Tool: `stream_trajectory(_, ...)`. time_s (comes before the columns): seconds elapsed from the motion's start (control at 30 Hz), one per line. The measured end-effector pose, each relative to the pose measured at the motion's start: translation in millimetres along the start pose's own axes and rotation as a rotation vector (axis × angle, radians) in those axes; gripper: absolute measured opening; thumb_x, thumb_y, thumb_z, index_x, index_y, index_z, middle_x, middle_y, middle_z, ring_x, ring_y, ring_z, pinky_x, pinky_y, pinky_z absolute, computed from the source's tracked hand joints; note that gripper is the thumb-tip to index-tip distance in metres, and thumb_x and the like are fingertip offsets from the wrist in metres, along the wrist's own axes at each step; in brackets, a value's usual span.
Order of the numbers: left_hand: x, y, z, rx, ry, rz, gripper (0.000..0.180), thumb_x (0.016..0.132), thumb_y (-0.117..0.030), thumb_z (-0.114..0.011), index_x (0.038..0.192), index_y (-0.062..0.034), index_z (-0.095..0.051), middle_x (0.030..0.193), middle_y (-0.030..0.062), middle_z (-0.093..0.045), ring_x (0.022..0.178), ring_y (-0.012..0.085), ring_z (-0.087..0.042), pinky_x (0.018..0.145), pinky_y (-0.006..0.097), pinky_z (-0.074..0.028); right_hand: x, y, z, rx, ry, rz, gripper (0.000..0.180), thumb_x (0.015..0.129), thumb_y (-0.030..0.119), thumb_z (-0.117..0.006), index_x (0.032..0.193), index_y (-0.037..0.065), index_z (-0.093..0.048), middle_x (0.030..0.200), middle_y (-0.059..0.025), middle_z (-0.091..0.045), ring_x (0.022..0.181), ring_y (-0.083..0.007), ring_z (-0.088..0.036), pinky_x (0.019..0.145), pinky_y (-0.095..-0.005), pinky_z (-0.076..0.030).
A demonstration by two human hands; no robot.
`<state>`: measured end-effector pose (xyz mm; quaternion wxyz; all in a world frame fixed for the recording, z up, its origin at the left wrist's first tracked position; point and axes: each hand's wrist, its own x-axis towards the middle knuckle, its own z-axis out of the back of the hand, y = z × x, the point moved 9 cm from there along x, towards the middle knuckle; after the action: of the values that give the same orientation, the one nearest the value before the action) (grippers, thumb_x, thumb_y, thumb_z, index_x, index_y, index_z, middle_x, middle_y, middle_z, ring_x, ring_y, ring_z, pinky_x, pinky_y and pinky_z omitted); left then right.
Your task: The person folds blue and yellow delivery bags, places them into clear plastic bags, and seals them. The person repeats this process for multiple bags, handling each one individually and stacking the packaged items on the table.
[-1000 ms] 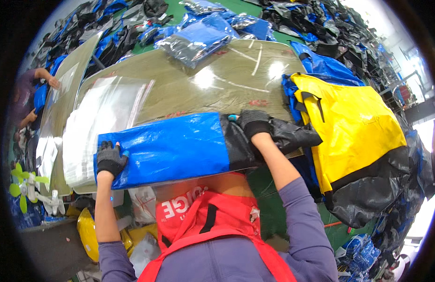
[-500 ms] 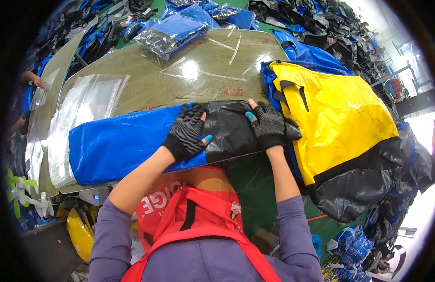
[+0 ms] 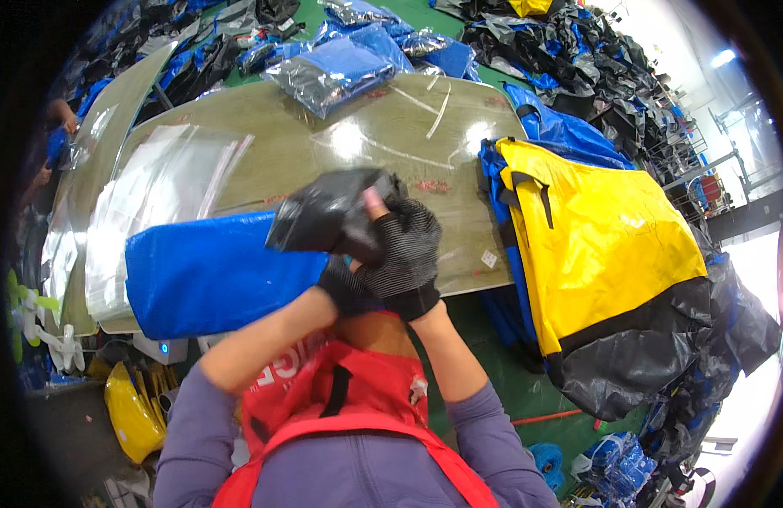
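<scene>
A blue bag with a black end (image 3: 213, 271) lies lengthwise along the near edge of the table. Its glossy black end is lifted and folded back leftward over the blue part. My right hand (image 3: 404, 254), in a dark striped glove with bare fingertips, is closed on that black end, thumb on top. Below and beside it, my left hand (image 3: 345, 284) sits low against the bag near the fold. Its fingers are mostly hidden behind the right hand and the black material.
Clear plastic sleeves (image 3: 154, 203) lie on the table's left side. Packed blue bags (image 3: 336, 72) sit at its far edge. A stack topped by a yellow and black bag (image 3: 603, 245) hangs at the right. Another person's hand (image 3: 67, 117) shows at far left.
My right hand has swung the black end up and leftward over the blue part. The left hand has shifted down toward the near edge. The whole view has also tilted slightly.
</scene>
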<state>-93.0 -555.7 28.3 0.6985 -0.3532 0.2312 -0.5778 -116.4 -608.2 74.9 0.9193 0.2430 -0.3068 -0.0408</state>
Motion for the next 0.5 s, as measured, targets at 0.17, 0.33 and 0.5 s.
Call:
stream_trajectory(0.17, -77, -4, 82, 0.324, -0.145, -0.128, 0.047, 0.078, -0.025, -0.059, 0.121, -0.0064, -0.061, 0.128, 0.0212, -0.055, 0.123, 0.0396, -0.048, 0.111, 0.051, -0.026, 9, 72, -54, -0.152, 0.162, 0.235, 0.072, 0.073, 0.04, -0.07, 0.131, 0.003, -0.05, 0.135, -0.0285, -0.042, 0.126, -0.0435, -0.04, 0.108, -0.0531, -0.026)
stream_trajectory(0.33, -86, 74, 67, 0.633, -0.147, 0.079, 0.054, 0.085, -0.026, -0.049, 0.135, -0.006, -0.046, 0.137, 0.023, -0.046, 0.131, 0.039, -0.04, 0.111, 0.056, -0.023, 9, 19, -72, 0.218, 0.147, -0.193, 0.06, 0.088, 0.035, -0.057, 0.126, -0.011, -0.049, 0.117, -0.0278, -0.057, 0.11, -0.0411, -0.054, 0.1, -0.0458, -0.038)
stream_trajectory(0.5, -92, 105, 42, 0.569, -0.229, 0.109, 0.057, 0.083, -0.027, -0.052, 0.134, -0.0042, -0.046, 0.135, 0.0229, -0.048, 0.129, 0.0378, -0.042, 0.113, 0.053, -0.021, 27, 4, -134, -0.21, 0.442, -0.214, 0.062, 0.076, 0.037, -0.061, 0.118, -0.008, -0.057, 0.116, -0.0268, -0.058, 0.11, -0.0391, -0.054, 0.101, -0.046, -0.037)
